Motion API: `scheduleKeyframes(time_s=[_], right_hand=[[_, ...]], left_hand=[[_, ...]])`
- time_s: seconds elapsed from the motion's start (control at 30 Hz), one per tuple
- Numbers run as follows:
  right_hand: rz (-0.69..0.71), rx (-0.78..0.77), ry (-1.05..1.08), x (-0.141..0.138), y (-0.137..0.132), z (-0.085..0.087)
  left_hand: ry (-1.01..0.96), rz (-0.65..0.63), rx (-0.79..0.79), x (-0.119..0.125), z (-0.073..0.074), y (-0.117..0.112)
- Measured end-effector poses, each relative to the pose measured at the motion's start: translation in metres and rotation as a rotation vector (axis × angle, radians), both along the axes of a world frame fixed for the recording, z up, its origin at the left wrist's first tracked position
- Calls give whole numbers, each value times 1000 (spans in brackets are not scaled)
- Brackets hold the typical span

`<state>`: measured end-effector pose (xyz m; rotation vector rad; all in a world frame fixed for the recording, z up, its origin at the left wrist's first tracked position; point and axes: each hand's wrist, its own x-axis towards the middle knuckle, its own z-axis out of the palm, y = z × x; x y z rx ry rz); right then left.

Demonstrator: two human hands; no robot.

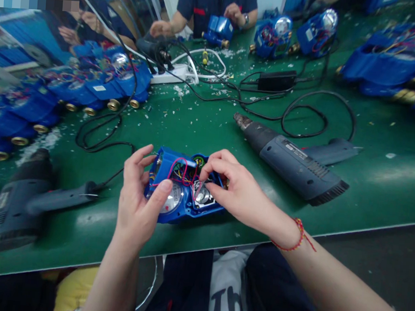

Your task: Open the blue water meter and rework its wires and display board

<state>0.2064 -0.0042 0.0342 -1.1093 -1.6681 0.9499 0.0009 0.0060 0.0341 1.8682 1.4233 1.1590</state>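
An open blue water meter (179, 205) with red wires and a round dial lies on the green table (202, 127) near its front edge. My left hand (137, 203) grips the meter's left side, thumb pressed on the dial face. My right hand (233, 187) reaches in from the right, its fingertips pinched on something small among the wires above a shiny round part; a red string bracelet circles that wrist.
A grey heat gun (294, 163) lies right of the meter, another heat gun (22, 200) at the left. Rows of blue meters (74, 91) fill the left and far right. Black cables, a power strip (170, 73) and debris lie mid-table. Other people's hands work at the far side.
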Motion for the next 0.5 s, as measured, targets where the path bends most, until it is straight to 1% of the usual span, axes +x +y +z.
scheduleKeyframes(time_s=[0.2,0.37,0.5], right_hand=[[15,28,13,3,-10,-1],[11,41,-47,6,-19,-3],[-3,63,-73,7,-24,-3]], left_hand=[[0,-24,13,-1,-6,-9],[35,-32,70,0,-8,-19],[41,-36,85,2,-9,-25]])
